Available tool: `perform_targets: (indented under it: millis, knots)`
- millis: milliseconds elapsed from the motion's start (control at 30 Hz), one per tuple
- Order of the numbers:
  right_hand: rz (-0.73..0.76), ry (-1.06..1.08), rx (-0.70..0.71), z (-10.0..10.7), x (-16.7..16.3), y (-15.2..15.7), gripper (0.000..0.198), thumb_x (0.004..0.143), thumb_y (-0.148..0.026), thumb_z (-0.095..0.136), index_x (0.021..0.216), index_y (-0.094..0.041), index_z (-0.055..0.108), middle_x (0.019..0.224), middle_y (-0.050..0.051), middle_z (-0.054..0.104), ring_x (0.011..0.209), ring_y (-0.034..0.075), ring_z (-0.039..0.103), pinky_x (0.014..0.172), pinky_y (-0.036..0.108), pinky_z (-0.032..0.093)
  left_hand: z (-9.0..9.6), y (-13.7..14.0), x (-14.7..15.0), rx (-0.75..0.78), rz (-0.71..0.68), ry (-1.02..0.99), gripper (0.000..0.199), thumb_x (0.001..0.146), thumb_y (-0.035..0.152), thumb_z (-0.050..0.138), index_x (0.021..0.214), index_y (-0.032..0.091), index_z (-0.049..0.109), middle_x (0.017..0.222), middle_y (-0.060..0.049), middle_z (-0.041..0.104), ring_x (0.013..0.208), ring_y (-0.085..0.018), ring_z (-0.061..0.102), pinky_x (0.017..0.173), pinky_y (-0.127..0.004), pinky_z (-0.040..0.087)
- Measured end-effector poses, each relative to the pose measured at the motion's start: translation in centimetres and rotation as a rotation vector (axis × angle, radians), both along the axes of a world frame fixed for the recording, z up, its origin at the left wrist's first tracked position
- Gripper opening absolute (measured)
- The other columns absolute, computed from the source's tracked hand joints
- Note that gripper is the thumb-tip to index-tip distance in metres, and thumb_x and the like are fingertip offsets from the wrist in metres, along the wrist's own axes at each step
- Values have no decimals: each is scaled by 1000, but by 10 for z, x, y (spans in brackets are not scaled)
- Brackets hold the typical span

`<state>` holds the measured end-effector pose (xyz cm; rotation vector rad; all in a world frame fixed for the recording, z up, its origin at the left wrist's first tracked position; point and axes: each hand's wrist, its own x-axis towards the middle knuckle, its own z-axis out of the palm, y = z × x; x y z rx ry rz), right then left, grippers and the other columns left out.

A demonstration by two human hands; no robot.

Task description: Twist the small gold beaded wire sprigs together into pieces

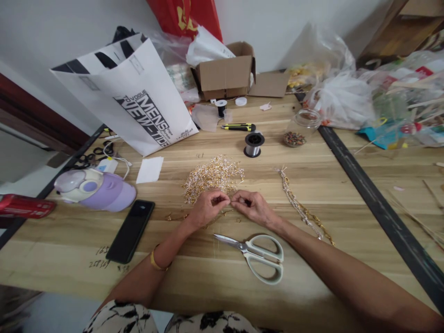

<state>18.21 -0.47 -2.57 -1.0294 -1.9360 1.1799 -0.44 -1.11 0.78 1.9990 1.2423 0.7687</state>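
My left hand (209,209) and my right hand (255,208) meet fingertip to fingertip above the table, each closed in a pinch. Whatever they pinch is too small to make out. Just beyond them lies a loose heap of small gold and clear beads (211,175). A thin gold strand (180,216) runs along the wood under my left hand. Scissors (258,256) with pale handles lie in front of my hands, blades pointing left. Right of my right hand are silver and gold chain strands (301,206), bunched at their far end.
A spool of wire (253,145), a yellow-black utility knife (239,126) and a jar of beads (300,129) stand or lie farther back. To the left are a black phone (131,230), a purple bottle (97,188) and a white paper bag (138,97). A cardboard box (225,74) sits behind.
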Motion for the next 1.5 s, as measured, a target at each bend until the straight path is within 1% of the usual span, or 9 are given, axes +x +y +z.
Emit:
perform_targets:
  millis: [267,433,567,733,933,1067,1333,1433,1500]
  knots:
    - [-5,-18,5,0,0,0,16,84,-28,53,81,-14,62,59,-3,51,53,9,39,52,21,31,-4,0,0,-65,18,-59,11,79,20,61,73,13,66,72,-3,67,68,-13,59,65,-24,46]
    - [-7,-15,4,0,1,0,16,84,-27,53,80,-15,61,61,-3,51,53,9,39,51,21,31,-7,2,-5,-171,55,-171,15,81,22,59,87,13,69,84,-6,71,78,-16,64,73,-27,51]
    - [-7,-4,4,0,1,1,15,83,-27,53,78,-15,59,60,-3,51,53,9,39,52,21,31,-8,3,-10,-191,27,-208,20,78,15,58,95,13,67,93,-8,72,85,-17,66,80,-31,54]
    - [-7,-16,9,-1,1,0,14,83,-26,52,79,-15,60,58,-4,48,52,9,39,51,20,30,-9,2,-10,-67,-1,-112,23,75,7,56,95,14,67,94,-8,70,84,-15,66,79,-29,54]
    - [-5,-3,22,-2,1,0,13,83,-26,53,80,-15,60,55,-5,42,51,9,38,51,21,29,-11,0,-7,221,-28,67,19,81,5,52,90,15,66,89,-7,68,84,-16,63,78,-30,52]
    - [-4,-7,24,0,1,0,13,83,-26,53,78,-15,59,54,-5,41,51,9,37,51,21,28,-14,-2,-7,352,-98,202,20,85,6,48,94,16,63,89,-7,65,87,-17,61,79,-30,51]
    - [-4,-11,27,2,1,-1,13,83,-25,53,78,-15,58,54,-6,39,51,8,35,51,21,28,-14,-7,-13,465,-195,499,29,87,1,38,101,15,59,98,-9,59,98,-20,55,88,-35,49]
    - [-1,-3,33,0,1,0,12,83,-25,53,78,-15,58,55,-6,41,51,8,36,51,20,28,-15,-7,-14,483,-189,505,29,87,2,38,103,15,59,98,-9,60,97,-20,56,87,-34,50]
    - [1,-4,35,0,1,0,13,83,-24,52,78,-15,59,55,-5,41,52,8,37,52,20,29,-16,-5,-13,490,-159,451,27,88,4,41,103,16,60,95,-8,62,93,-19,58,84,-33,51]
